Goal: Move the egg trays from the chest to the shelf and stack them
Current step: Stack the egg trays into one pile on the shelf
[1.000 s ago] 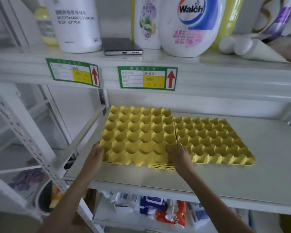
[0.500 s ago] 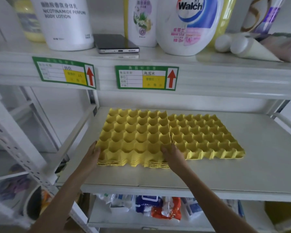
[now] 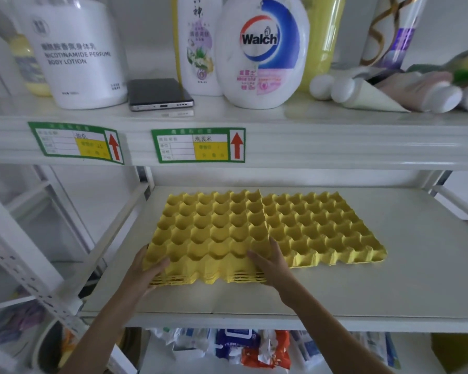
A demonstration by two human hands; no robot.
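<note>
A stack of several yellow egg trays [image 3: 211, 233] lies on the white middle shelf [image 3: 389, 279], toward its left side. A single yellow egg tray [image 3: 324, 228] lies flat beside it on the right, touching it. My left hand [image 3: 149, 271] grips the stack's front left corner, thumb on top. My right hand [image 3: 270, 263] holds the stack's front right corner, fingers over the top tray's edge. The chest is out of view.
The shelf above carries a body lotion tub [image 3: 76, 55], a phone [image 3: 160, 94], a Walch bottle [image 3: 262, 52] and tubes [image 3: 362, 93]. Packets [image 3: 243, 349] fill the shelf below. A perforated white upright [image 3: 25, 265] stands at left. Bare shelf surface extends right of the trays.
The view has drawn a little closer to the shelf. Both hands stay on the stack's front corners, and my left thumb now lies further over the top tray.
</note>
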